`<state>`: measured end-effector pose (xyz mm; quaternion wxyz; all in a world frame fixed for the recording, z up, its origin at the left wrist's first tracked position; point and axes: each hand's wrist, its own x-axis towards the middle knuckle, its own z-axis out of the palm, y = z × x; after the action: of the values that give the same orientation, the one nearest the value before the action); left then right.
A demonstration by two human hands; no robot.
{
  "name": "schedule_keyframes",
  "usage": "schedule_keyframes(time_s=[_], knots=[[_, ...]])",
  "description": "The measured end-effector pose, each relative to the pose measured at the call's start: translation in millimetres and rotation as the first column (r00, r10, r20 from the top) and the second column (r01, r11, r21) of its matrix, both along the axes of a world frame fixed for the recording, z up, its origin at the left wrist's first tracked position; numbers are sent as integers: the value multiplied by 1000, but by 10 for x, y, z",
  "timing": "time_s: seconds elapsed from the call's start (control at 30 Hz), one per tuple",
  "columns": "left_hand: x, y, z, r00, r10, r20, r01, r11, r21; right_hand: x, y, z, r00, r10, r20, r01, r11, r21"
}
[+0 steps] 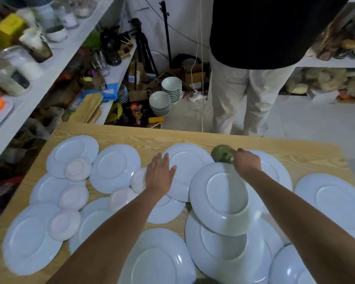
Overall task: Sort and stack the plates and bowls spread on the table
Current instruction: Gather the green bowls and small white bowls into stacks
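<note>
Several white plates lie spread and overlapping on the wooden table [295, 149]. Several small white bowls sit upside down on the plates at the left, one of them [78, 169] on the far-left plate. My left hand [159, 174] is flat and open, fingers apart, over the edge of a far plate [188, 162], beside an upturned bowl [138, 180]. My right hand [246, 162] is closed on a green bowl [221, 154] held just above the table's far side. A tilted plate [218, 196] rests on a stack below my right forearm.
A person in a black top and light trousers [244, 93] stands beyond the table's far edge. Two stacks of pale bowls [166, 99] sit on the floor. Cluttered shelves [39, 64] run along the left. A tripod [140, 42] stands behind.
</note>
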<state>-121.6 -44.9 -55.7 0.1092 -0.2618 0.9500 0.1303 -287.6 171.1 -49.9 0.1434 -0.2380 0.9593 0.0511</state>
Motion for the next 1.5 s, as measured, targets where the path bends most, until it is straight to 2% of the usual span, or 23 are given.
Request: schedule_keyframes(time_s=[0.1,0.17,0.3,0.67,0.83,1.17,1.3,1.4,1.5], knots=[[-73,26,-88,1000,2,3,-2,1000,-22,-187,-70,-168,987,157,-17,-156,986,63],[-115,30,-140,1000,-6,-5,6,999,-46,-298,-99,-278,980,196,13,-197,978,68],[-198,18,-230,1000,-18,-13,17,997,-69,-423,-131,-404,976,215,43,-217,975,52],[-238,-5,-276,1000,-17,11,18,999,-40,-461,-353,-386,974,226,-11,-226,974,14],[-164,-84,-177,998,48,-33,-50,998,-38,-409,-413,-343,957,287,-41,-283,956,79],[135,-192,-80,998,56,-37,-58,997,-60,-284,-223,19,996,-23,-91,25,999,26],[409,-179,-119,1000,27,-2,-27,996,-82,-165,-44,181,971,-193,-138,181,979,-90],[652,-179,-160,1000,19,-21,-21,996,-87,22,137,252,921,-374,-110,325,893,-311],[874,-152,-179,1000,12,-13,-13,996,-83,381,374,273,876,-480,51,439,750,-495]])
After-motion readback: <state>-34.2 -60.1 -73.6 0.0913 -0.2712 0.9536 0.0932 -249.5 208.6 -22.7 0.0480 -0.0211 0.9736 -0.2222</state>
